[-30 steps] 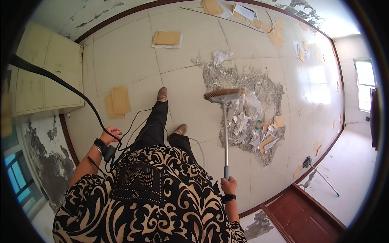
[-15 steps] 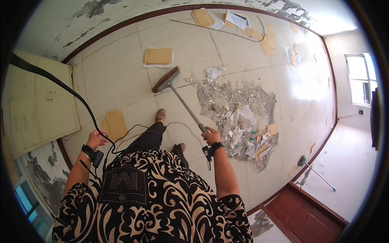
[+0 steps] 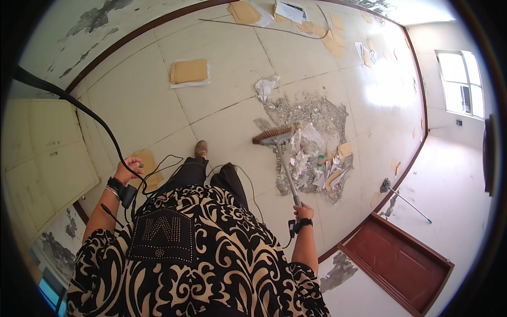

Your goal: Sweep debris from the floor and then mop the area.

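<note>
My right hand (image 3: 303, 211) is closed around the upper end of a grey broom handle (image 3: 289, 177). The broom's brown bristle head (image 3: 272, 136) lies at the left edge of a patch of grey rubble and dust (image 3: 301, 113). Torn paper scraps (image 3: 310, 138), a yellowish strip and small green bits are mixed into that rubble. Held out at my left side, my left hand (image 3: 128, 169) has its fingers curled in, with nothing visible in them. Close by it hangs a black cable (image 3: 105, 127), and tan paper sheets (image 3: 150, 168) lie on the floor beyond.
A stack of tan envelopes (image 3: 190, 72) rests on the tiles ahead. More papers and a long thin rod (image 3: 253, 27) lie along the far wall. Cream cabinets (image 3: 47, 142) stand at left. At right are a mop (image 3: 406, 201) and a fallen brown door panel (image 3: 401, 259).
The broom has swung right and nearer, its head passing from the bare tiles to the rubble. My right hand has moved right and down. My left fingers have curled in more.
</note>
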Demonstrator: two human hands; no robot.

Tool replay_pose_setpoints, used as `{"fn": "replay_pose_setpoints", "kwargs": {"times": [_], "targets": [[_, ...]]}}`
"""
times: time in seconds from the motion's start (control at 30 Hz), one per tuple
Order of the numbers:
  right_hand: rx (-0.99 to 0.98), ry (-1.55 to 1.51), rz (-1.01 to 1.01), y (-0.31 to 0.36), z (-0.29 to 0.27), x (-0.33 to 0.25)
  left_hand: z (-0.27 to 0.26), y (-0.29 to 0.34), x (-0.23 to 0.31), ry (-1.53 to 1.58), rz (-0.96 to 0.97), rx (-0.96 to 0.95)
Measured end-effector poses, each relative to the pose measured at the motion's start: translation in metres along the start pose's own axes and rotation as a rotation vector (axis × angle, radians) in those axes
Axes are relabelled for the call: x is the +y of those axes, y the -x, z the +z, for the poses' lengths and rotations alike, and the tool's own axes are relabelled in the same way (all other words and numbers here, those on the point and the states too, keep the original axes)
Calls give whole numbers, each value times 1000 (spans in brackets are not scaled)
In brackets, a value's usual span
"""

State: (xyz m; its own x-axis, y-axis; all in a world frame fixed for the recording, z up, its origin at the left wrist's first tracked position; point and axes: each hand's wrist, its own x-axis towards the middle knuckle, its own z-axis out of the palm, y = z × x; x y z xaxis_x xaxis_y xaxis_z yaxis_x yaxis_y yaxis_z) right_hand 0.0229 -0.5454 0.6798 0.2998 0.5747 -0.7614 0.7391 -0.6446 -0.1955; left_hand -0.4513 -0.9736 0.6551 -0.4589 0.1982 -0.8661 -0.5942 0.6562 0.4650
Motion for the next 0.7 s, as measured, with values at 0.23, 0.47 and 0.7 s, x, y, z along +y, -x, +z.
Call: {"fn": "replay_pose_setpoints", "kwargs": {"times": [0.23, 0.47, 0.7], "targets": [[10, -59, -132, 44, -10, -8, 2, -7, 7, -30, -29, 14], [-157, -82, -452, 25, 47, -103, 11, -12, 26, -2, -48, 52], [-348, -71, -502, -44, 133, -275, 26, -3, 57, 40, 26, 187]]}}
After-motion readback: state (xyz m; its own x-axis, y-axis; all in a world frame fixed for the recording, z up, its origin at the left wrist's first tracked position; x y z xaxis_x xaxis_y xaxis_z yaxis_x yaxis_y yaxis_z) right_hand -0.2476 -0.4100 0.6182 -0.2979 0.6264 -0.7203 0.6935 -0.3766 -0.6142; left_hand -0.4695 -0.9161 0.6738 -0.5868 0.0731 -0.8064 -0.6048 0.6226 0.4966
